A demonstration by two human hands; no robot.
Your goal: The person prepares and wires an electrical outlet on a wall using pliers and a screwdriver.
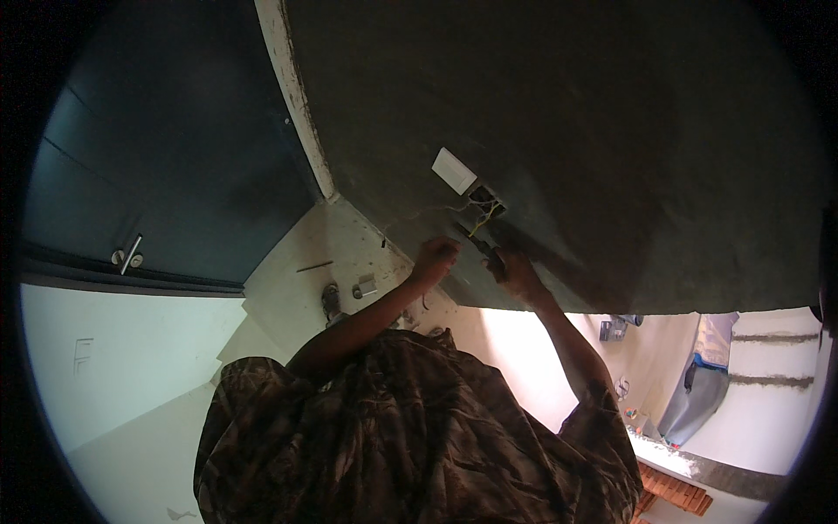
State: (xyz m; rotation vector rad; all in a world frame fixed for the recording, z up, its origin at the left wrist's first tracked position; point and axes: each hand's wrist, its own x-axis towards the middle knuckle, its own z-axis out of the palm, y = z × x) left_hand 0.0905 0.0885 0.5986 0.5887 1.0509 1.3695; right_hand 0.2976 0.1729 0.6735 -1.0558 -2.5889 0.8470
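Note:
An open wall box [483, 199] in the dark grey wall has several loose wires coming out of it, one of them a yellow wire [483, 218]. Right above the box is a white switch plate [454, 171]. My right hand [517, 278] is closed around dark pliers [478, 244], whose narrow tip points up and left beside the yellow wire's lower end. Just left of the tip, my left hand [436, 262] has its fingers curled together; whatever they may pinch is too small to make out. A thin pale wire runs leftward from the box along the wall.
At the left stands a dark door with a metal handle [131, 254]. On the floor lie a thin rod [315, 266] and a small pale box [365, 286], near my shoe [331, 299]. A grey bag [696, 403] is at the far right, beyond the wall's edge.

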